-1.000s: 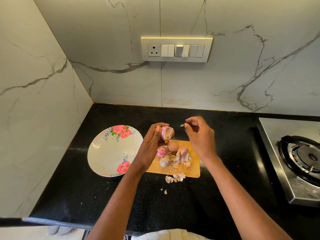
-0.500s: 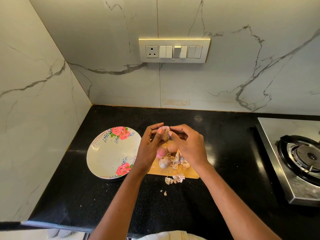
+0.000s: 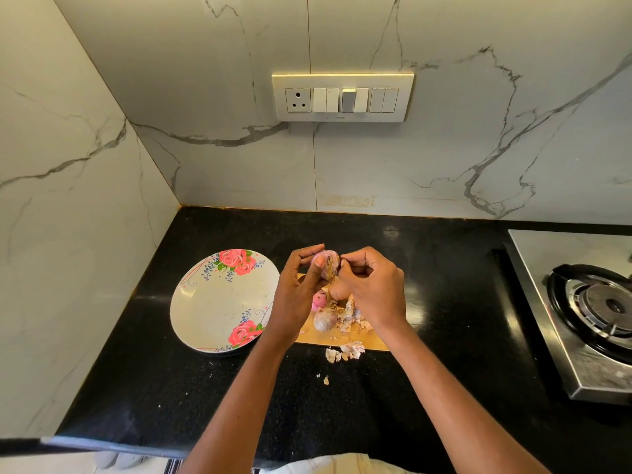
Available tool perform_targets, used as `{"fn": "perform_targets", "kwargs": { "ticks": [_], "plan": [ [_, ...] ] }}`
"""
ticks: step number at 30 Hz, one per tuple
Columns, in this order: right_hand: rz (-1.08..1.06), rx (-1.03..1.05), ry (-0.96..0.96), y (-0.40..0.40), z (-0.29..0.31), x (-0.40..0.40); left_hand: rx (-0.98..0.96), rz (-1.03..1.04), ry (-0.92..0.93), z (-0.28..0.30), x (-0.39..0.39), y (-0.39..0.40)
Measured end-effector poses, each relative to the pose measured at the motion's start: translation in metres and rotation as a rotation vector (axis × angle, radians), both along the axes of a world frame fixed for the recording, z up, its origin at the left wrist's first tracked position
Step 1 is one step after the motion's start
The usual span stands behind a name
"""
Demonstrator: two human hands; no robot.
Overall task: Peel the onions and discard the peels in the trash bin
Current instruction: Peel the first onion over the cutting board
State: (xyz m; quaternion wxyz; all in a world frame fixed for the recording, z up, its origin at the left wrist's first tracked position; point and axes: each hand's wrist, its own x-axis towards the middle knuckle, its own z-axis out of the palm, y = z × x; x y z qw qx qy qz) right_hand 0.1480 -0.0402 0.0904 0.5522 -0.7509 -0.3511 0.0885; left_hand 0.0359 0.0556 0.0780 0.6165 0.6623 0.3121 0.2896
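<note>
Pink and papery, the onion [image 3: 326, 265] is held just above the far edge of the cutting board [image 3: 342, 338], gripped between the thumb and curled fingers of the left hand [image 3: 297, 295]. It is judged light, firm inside and brittle-skinned, best steadied around its middle while a loose skin edge is pinched near the top. That edge is pinched by the right hand [image 3: 374, 289]. A second ago, the right hand was held apart from the onion; now both hands are closed in on it. Loose peels [image 3: 347, 350] lie at the board's near edge.
</note>
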Motion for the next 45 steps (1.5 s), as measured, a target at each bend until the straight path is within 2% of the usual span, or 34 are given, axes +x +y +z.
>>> {"fn": "perform_targets", "kwargs": {
  "ticks": [3, 7, 11, 17, 21, 28, 45],
  "plan": [
    [0.006, 0.012, 0.041, -0.001, -0.002, 0.003, -0.008, -0.003, -0.002, -0.001, 0.000, 0.000],
    [0.061, 0.034, 0.196, -0.001, -0.002, 0.008, -0.071, -0.025, -0.027, 0.002, -0.004, 0.000],
    [0.025, 0.009, 0.295, -0.001, -0.002, 0.015, -0.142, -0.051, -0.075, 0.008, -0.004, 0.000],
    [0.142, -0.199, 0.056, 0.000, -0.006, 0.021, -0.110, -0.035, -0.062, 0.010, -0.004, 0.003],
    [0.167, -0.215, -0.044, 0.002, -0.001, 0.017, -0.089, -0.021, -0.046, 0.007, -0.004, 0.005],
    [0.185, -0.089, 0.044, 0.004, 0.005, 0.014, 0.006, 0.002, 0.002, -0.001, -0.003, 0.009],
    [0.112, -0.072, -0.092, 0.001, -0.003, 0.016, 0.083, -0.029, 0.045, -0.001, -0.002, 0.009]
  ]
}}
